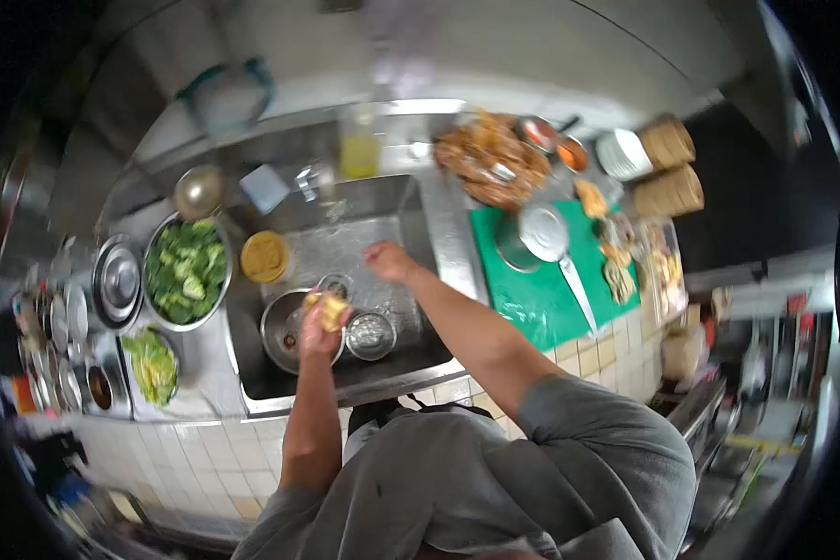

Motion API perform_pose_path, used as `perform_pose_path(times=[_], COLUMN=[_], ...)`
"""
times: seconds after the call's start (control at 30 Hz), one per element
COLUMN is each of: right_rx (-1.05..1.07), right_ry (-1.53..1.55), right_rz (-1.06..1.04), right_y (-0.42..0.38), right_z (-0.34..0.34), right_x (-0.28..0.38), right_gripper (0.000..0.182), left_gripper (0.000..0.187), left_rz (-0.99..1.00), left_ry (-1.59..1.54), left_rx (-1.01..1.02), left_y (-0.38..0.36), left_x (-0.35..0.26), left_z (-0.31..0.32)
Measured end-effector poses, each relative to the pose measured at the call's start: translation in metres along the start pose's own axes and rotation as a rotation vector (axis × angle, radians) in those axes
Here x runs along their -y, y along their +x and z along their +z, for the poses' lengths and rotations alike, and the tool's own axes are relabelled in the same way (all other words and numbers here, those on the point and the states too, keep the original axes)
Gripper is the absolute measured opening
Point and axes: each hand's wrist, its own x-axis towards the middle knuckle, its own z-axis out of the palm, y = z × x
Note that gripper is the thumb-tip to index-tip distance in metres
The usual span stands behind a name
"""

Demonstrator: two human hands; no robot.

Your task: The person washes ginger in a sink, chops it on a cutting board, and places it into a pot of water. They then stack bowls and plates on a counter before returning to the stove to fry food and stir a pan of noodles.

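My left hand is closed around a pale yellow lump with an uneven surface, over the sink. Below it is a steel bowl with a small dark spot inside. Just right of that hand sits a smaller round metal strainer or bowl, and the drain area shows behind. Farther right, my right hand hangs over the basin with its fingers curled; what they hold, if anything, is hidden. A round tub with a yellow-brown top stands at the basin's left side.
Left of the sink stand a bowl of broccoli, leafy greens and stacked steel bowls. On the right, a green cutting board bears a large can and a knife. Behind are a brown-filled plastic bag and bowls.
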Motion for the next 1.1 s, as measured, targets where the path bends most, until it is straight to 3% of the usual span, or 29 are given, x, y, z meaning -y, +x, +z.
perform_pose_path(times=[0.03, 0.17, 0.27, 0.33, 0.43, 0.47, 0.57, 0.67, 0.73, 0.83, 0.97, 1.03, 1.1], right_rx=[-0.164, -0.299, -0.389, -0.567, -0.824, -0.925, -1.249, -1.532, -1.707, -1.914, -1.941, -1.737, -1.730], right_ry=[-0.118, 0.287, 0.388, 0.320, 0.292, 0.339, 0.376, 0.453, 0.458, 0.570, 0.642, 0.615, 0.697], right_rz=[-0.102, -0.089, 0.068, 0.142, 0.403, 0.574, 0.946, 1.219, 1.416, 1.694, 1.927, 2.032, 2.036], right_y=[-0.045, -0.247, -0.399, -0.502, -0.673, -0.729, -0.880, -0.998, -1.049, -1.077, -1.076, -1.067, -1.050], right_z=[-0.005, -0.061, -0.089, -0.093, -0.080, -0.064, -0.006, 0.077, 0.131, 0.189, 0.238, 0.256, 0.282], right_x=[-0.003, 0.005, -0.039, -0.087, -0.149, -0.162, -0.166, -0.151, -0.125, -0.084, -0.064, -0.073, -0.090], right_gripper=[0.025, 0.019, 0.020, 0.020, 0.022, 0.023, 0.023, 0.023, 0.023, 0.021, 0.021, 0.024, 0.026], left_gripper=[0.036, 0.050, 0.050, 0.049, 0.049, 0.049, 0.049, 0.041, 0.037, 0.036, 0.035, 0.042, 0.042], left_rz=[-0.008, -0.080, -0.117, -0.189, -0.436, -0.531, -0.976, -1.260, -1.423, -1.442, -1.373, -1.317, -1.261], left_ry=[-0.080, 0.090, 0.299, 0.340, 0.450, 0.488, 0.499, 0.565, 0.487, 0.513, 0.659, 0.671, 0.742], left_rx=[0.026, -0.053, 0.119, 0.280, 0.554, 0.654, 0.878, 0.956, 1.072, 1.187, 1.277, 1.253, 1.198], left_y=[-0.009, -0.037, -0.070, -0.091, -0.125, -0.144, -0.214, -0.305, -0.358, -0.411, -0.469, -0.484, -0.492], left_x=[-0.002, 0.007, 0.055, 0.112, 0.255, 0.301, 0.481, 0.646, 0.744, 0.862, 0.966, 1.009, 1.047], left_z=[-0.003, 0.032, 0.101, 0.147, 0.222, 0.243, 0.313, 0.377, 0.413, 0.455, 0.494, 0.500, 0.500])
